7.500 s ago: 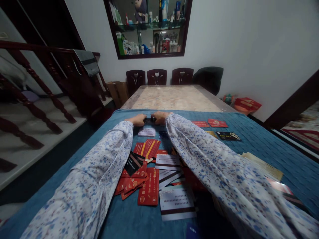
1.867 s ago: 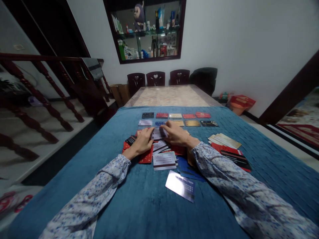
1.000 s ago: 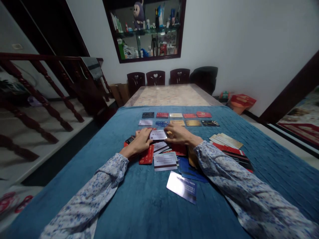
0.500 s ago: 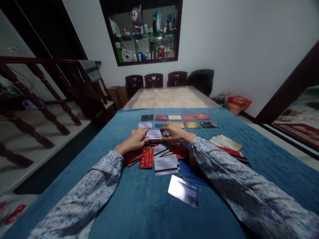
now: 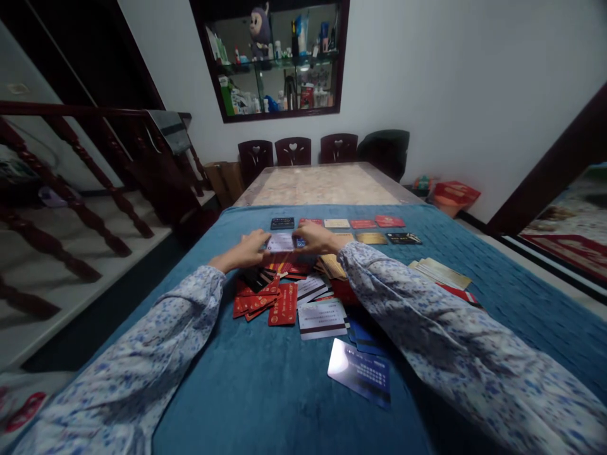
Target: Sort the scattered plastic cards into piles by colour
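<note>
My left hand (image 5: 245,250) and my right hand (image 5: 318,239) are closed on the two short edges of a pale lilac card (image 5: 281,242). This card is at the left end of the nearer row, covering the spot there; whether it rests on the cloth I cannot tell. Beside my right fingers a blue card (image 5: 300,242) shows in part. Below my hands lies a loose heap with red cards (image 5: 283,304), a white card with a dark stripe (image 5: 323,318), gold cards (image 5: 333,266) and dark blue cards (image 5: 367,338). My right forearm hides part of the heap.
A farther row includes a black card (image 5: 282,223), a cream card (image 5: 336,224) and red cards (image 5: 390,221). A shiny purple-blue card (image 5: 359,371) lies nearest me. Fanned gold cards (image 5: 441,273) lie on the right of the blue cloth (image 5: 227,385). Chairs (image 5: 293,151) stand beyond the table.
Both hands have moved forward and slightly left, carrying the pale lilac card from above the heap to the left end of the nearer row. The view has shifted a little.
</note>
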Available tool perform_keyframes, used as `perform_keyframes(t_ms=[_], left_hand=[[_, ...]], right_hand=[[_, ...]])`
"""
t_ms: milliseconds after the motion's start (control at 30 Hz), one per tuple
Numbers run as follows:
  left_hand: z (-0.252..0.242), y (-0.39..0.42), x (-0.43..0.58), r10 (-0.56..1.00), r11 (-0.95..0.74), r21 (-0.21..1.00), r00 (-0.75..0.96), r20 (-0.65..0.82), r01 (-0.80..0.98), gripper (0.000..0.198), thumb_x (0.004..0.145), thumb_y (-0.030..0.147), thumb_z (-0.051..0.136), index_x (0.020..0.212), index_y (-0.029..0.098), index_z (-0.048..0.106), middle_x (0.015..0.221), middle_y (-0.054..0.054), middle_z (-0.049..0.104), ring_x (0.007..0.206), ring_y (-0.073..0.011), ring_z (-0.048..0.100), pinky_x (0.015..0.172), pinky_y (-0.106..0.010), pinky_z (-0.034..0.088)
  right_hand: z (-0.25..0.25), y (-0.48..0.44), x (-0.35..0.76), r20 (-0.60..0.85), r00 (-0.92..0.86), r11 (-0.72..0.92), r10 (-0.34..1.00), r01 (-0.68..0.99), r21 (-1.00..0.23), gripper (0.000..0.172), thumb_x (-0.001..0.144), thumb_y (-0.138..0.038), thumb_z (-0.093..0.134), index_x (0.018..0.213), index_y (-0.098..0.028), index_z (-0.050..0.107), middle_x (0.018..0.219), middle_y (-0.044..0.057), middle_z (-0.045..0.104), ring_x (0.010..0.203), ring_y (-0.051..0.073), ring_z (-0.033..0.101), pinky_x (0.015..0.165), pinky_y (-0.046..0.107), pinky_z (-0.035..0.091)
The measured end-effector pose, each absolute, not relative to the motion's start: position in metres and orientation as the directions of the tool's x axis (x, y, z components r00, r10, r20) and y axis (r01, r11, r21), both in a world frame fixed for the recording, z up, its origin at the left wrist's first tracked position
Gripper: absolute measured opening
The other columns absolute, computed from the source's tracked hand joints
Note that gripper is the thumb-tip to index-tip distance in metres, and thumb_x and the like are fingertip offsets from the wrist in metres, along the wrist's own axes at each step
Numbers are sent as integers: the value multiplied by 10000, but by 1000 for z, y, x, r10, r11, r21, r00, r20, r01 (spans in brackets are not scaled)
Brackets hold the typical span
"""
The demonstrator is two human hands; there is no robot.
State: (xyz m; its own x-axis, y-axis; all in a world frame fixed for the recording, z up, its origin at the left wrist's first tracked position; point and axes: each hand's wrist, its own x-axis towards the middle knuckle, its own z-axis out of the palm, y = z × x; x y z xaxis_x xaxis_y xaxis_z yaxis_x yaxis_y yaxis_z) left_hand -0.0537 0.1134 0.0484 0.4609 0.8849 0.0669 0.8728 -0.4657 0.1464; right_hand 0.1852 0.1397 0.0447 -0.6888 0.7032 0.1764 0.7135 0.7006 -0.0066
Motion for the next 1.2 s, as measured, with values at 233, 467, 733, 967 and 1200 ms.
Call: perform_keyframes(t_ms=[233, 467, 733, 967, 1200], left_hand=[[42, 145, -63, 888, -460, 138, 453, 81, 877, 352, 825, 216, 621, 1173, 183, 659, 1179, -132, 648, 1135, -316, 605, 1014, -447, 502], [34, 172, -66, 890, -456, 111, 450, 71, 883, 371, 794, 178, 612, 1161, 152, 662, 1169, -147, 648, 1105, -309, 622, 1004, -421, 522], [30, 185, -59, 894, -448, 98, 448, 28, 889, 329, 796, 128, 580, 1105, 143, 693, 1188, -151, 675, 1091, -285, 667, 984, -354, 541], [26, 194, -55, 894, -448, 53, 449, 0, 892, 285, 762, 122, 608, 1024, 143, 719, 1144, -136, 726, 1058, -280, 689, 940, -323, 550], [28, 195, -55, 891, -450, 57, 453, -37, 891, 224, 710, 125, 617, 911, 148, 713, 999, -97, 738, 916, -252, 697, 836, -299, 559]], right_hand=[[56, 152, 173, 127, -689, 692, 714, 722, 26, 329, 881, -386, 729, 1049, -114, 804, 1098, 168, 771, 960, 244, 701, 793, 272, 484], [57, 169, 162, 78, -664, 666, 744, 746, -1, 296, 877, -300, 700, 1071, -105, 811, 1100, 169, 792, 995, 261, 727, 813, 275, 515], [50, 182, 156, -12, -574, 574, 819, 819, -18, 379, 857, -368, 738, 1157, -144, 801, 1199, 180, 775, 1087, 297, 730, 844, 303, 561], [47, 185, 153, -63, -533, 534, 843, 845, -2, 445, 863, -385, 724, 1241, -156, 771, 1284, 170, 750, 1176, 302, 710, 894, 285, 565], [47, 185, 153, -79, -539, 540, 838, 841, -13, 441, 868, -394, 720, 1237, -158, 773, 1277, 162, 756, 1156, 303, 721, 874, 292, 572]])
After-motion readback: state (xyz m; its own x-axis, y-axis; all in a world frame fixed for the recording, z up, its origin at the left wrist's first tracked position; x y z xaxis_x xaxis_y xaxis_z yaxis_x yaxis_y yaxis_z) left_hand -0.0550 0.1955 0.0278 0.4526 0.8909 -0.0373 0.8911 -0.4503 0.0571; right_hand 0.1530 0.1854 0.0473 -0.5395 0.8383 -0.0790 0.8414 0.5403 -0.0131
